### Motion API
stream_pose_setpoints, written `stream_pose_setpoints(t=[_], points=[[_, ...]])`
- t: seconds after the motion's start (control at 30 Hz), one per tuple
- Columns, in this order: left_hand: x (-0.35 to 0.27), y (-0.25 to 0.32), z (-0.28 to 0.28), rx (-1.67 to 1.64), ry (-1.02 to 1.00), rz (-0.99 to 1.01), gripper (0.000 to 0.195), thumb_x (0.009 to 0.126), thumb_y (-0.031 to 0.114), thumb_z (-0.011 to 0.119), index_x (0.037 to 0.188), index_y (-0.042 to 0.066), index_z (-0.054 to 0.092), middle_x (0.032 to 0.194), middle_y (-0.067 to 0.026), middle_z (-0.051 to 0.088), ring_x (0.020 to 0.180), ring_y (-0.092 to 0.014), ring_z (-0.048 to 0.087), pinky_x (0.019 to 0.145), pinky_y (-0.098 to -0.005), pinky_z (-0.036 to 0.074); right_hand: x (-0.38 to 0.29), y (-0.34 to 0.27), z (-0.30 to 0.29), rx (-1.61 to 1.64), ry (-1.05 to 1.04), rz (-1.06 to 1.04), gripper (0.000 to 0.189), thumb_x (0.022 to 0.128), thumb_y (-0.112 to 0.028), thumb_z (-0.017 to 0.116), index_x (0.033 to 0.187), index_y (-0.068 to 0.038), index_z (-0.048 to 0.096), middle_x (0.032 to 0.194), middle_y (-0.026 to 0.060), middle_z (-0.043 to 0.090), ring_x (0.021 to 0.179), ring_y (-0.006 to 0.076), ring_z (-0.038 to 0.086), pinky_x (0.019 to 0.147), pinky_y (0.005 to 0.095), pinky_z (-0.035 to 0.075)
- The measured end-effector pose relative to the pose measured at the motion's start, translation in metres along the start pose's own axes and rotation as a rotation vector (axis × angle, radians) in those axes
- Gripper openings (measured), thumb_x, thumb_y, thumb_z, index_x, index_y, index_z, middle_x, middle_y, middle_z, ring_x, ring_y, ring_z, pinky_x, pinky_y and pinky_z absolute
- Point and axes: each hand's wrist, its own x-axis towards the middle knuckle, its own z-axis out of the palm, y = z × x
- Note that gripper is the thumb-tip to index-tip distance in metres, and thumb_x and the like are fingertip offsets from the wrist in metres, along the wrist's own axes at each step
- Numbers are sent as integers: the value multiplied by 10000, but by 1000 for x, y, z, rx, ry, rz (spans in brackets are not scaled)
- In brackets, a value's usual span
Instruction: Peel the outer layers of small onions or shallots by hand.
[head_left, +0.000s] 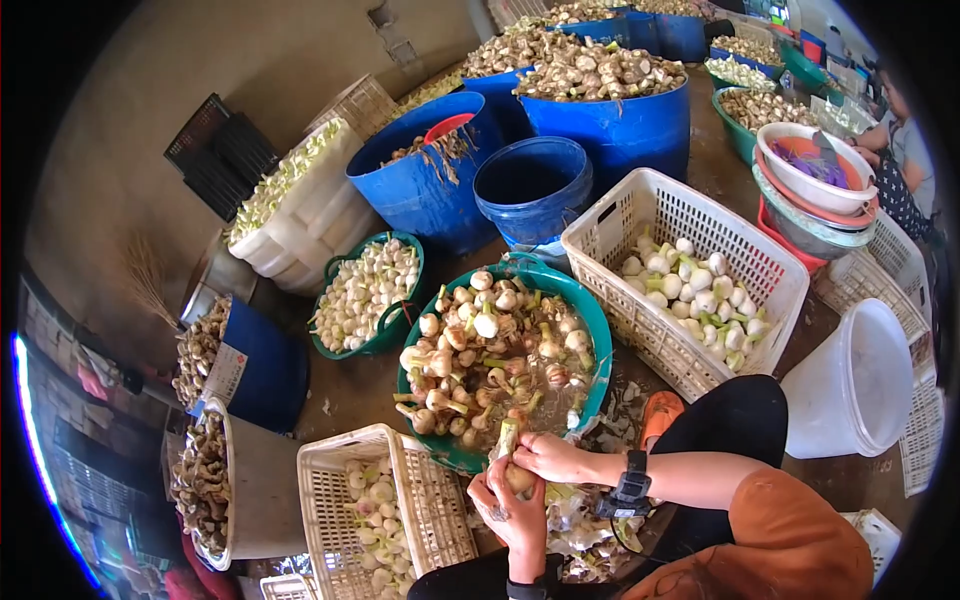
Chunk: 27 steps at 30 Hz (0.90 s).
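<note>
A garlic bulb (519, 478) with a thick pale stem pointing up is held low over the near rim of a green basin (602, 352). My left hand (510, 514), with a ring on one finger, wraps around the bulb from below and the left. From the right, my right hand (555, 457) has its bent fingers pressed against the bulb near the base of the stem; the fingertips are partly hidden. Unpeeled, brownish garlic bulbs (450, 360) are heaped in the basin's left half, and murky water (544, 397) shows at its right.
A white plastic crate (682, 187) of peeled garlic stands right of the basin; another crate (442, 510) sits at its left. Garlic skins (592, 536) litter the floor between my legs. Blue tubs (607, 127) stand behind, a white bucket (847, 382) at right. A person (907, 157) sits far right.
</note>
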Motion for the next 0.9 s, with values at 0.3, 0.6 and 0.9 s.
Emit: stream_pose_setpoints(t=[0.3,0.6,0.9], points=[[-9,2,-21,-940,-145,-345,736,789,320,589,1357,125,162,1160,-135,405,1043,-233,447,890,-347,382,-36,-19,-25,639,-165,-119,384,915,-311,426,1222,-80,417,836,20,571,685,95,543,615,238,474],[-10,-3,-21,-1193,-306,-600,547,848,413,450,1275,97,320,1019,-77,480,750,-146,484,524,-283,398,-26,1,-2,501,-55,113,304,866,-368,527,860,-76,613,618,-54,493,499,33,405,438,201,298],[-1,-44,-19,-1172,-512,-856,540,891,519,273,1169,73,397,889,-105,559,543,-199,557,467,-300,481,-28,-8,-5,28,106,-364,277,884,-290,502,968,-42,592,893,56,549,755,178,504,706,296,413]])
